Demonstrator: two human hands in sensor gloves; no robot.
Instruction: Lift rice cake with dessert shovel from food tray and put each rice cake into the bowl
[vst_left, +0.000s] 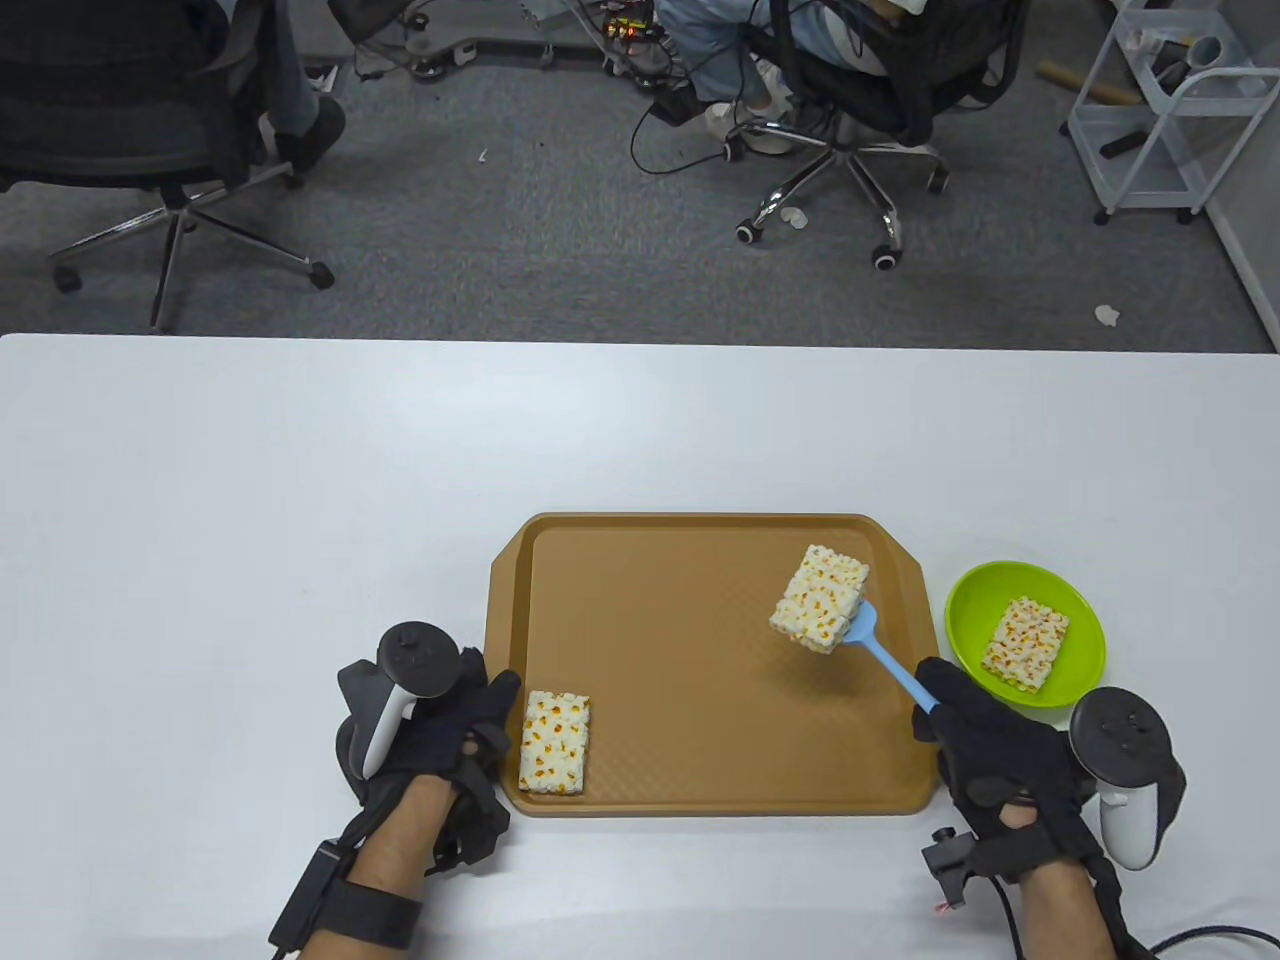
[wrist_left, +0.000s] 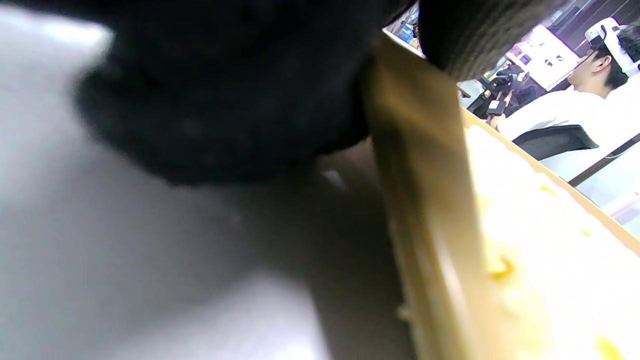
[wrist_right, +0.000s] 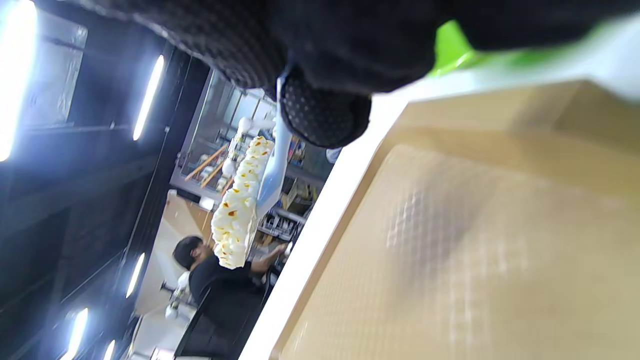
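Observation:
My right hand grips the handle of the light blue dessert shovel, and a rice cake lies on its blade, lifted above the right part of the brown food tray. The right wrist view shows that rice cake edge-on against the shovel. A second rice cake lies flat in the tray's near left corner. A third rice cake sits in the green bowl right of the tray. My left hand holds the tray's left rim.
The white table extends far to the left and behind the tray. Office chairs and a white cart stand on the grey carpet beyond the table's far edge. People sit in the background.

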